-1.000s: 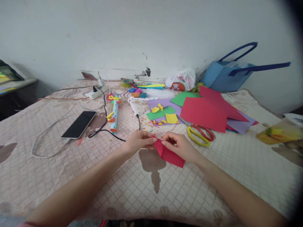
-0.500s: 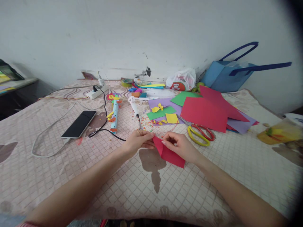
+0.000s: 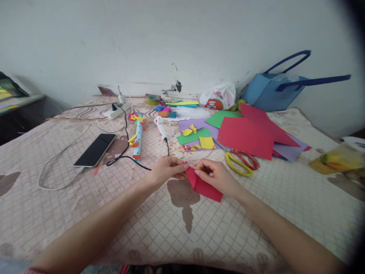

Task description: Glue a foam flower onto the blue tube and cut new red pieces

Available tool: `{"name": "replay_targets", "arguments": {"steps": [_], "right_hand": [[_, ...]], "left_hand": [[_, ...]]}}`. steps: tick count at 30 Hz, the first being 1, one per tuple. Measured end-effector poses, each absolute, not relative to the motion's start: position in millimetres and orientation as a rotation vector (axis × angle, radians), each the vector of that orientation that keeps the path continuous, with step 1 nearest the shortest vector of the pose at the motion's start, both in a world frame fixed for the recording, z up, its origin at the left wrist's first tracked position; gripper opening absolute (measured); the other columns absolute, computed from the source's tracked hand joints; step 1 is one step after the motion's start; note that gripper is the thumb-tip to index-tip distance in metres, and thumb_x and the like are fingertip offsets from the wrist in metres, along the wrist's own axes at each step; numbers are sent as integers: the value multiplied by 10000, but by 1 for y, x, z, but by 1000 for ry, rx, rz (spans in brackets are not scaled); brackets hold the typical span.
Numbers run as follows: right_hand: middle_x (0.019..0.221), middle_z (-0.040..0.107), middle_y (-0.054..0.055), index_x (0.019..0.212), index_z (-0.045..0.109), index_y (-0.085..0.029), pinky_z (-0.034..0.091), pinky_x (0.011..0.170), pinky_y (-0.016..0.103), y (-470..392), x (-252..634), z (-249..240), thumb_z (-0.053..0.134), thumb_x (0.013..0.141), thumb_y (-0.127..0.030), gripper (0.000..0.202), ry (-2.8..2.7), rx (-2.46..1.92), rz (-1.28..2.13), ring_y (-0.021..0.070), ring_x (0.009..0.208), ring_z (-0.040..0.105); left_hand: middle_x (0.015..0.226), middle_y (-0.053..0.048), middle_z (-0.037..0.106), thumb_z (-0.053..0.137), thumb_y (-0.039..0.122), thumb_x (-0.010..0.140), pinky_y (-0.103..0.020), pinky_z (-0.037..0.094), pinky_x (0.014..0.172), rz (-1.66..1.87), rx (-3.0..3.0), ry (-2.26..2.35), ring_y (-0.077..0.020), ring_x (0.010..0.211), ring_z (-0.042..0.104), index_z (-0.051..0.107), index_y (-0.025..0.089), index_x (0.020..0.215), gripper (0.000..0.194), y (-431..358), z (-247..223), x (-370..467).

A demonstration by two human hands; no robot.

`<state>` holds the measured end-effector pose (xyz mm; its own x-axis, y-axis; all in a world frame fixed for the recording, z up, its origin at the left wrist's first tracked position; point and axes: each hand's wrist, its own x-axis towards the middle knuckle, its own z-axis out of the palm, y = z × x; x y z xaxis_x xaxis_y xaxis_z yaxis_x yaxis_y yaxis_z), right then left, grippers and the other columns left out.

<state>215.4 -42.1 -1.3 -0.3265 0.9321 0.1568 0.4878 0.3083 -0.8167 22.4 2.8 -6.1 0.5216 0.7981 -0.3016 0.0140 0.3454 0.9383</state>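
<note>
Left hand [image 3: 165, 170] angles in from eight o'clock, right hand [image 3: 218, 176] from four; close together, each has curled fingers [image 3: 182, 168] pinched on the red paper [image 3: 205, 190].

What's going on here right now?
A person holds a piece of folded red paper in both hands, pinched near its far edge: left hand at its corner, right hand beside it. Beyond them, a white glue gun and open-handled scissors lie on the patterned tablecloth, near coloured sheets.
</note>
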Motion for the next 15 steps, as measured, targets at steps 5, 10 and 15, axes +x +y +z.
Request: {"name": "replay_targets", "arguments": {"steps": [5, 10, 15], "right_hand": [[669, 550, -19, 723, 534, -183, 362, 552, 215, -42, 215, -1, 492, 837, -204, 123, -1933, -1259, 893, 101, 600, 482], [665, 544, -22, 721, 530, -183, 358, 550, 216, -42, 215, -1, 496, 835, -202, 120, -1923, -1265, 903, 100, 597, 480], [667, 540, -23, 717, 528, -180, 360, 555, 215, -43, 215, 0, 499, 831, -190, 118, -1921, -1264, 907, 98, 603, 480]], "left_hand": [[660, -43, 689, 759, 333, 624, -206, 521, 617, 621, 1090, 915, -105, 598, 644, 641, 99, 686, 269, 2, -6, 23], [645, -35, 681, 765, 322, 617, -207, 524, 605, 632, 1069, 922, -104, 586, 643, 629, 98, 677, 268, 2, -7, 24], [641, -33, 681, 743, 314, 653, -214, 525, 608, 639, 1076, 921, -100, 571, 634, 624, 103, 665, 242, 1, -6, 24]]}}
